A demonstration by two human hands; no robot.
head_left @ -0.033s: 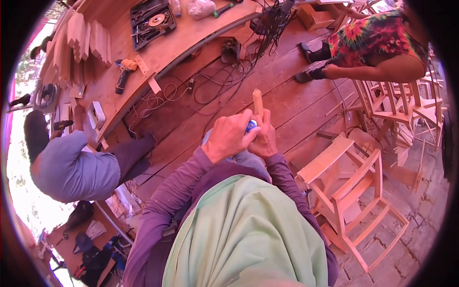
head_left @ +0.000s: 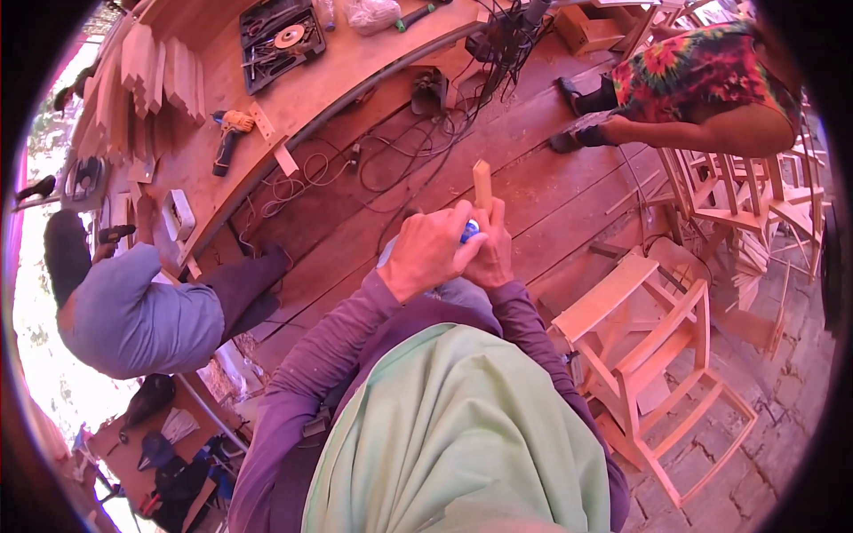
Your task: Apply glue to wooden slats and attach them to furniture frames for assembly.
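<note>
Both bare hands are together, fingers touching: the right hand [head_left: 490,253] is closed around the lower part of a slim, pointed light-wood stick [head_left: 482,184], which sticks out toward twelve o'clock. At the thumbs sits a small blue-and-white rounded object [head_left: 470,231], mostly covered; whether the left hand [head_left: 418,253] grips it, I cannot tell. Reddish-brown floorboards [head_left: 555,200] spread beyond the hands.

From the hands, a pale wooden chair frame [head_left: 662,329] stands at four o'clock. At ten, an orange-and-black cordless drill [head_left: 233,138] lies on a curved wooden workbench [head_left: 364,58]; an open black plastic tool case [head_left: 258,75] lies toward eleven. A person in a grey-blue shirt [head_left: 142,311] bends near nine, another in a multicoloured garment [head_left: 697,75] at two.
</note>
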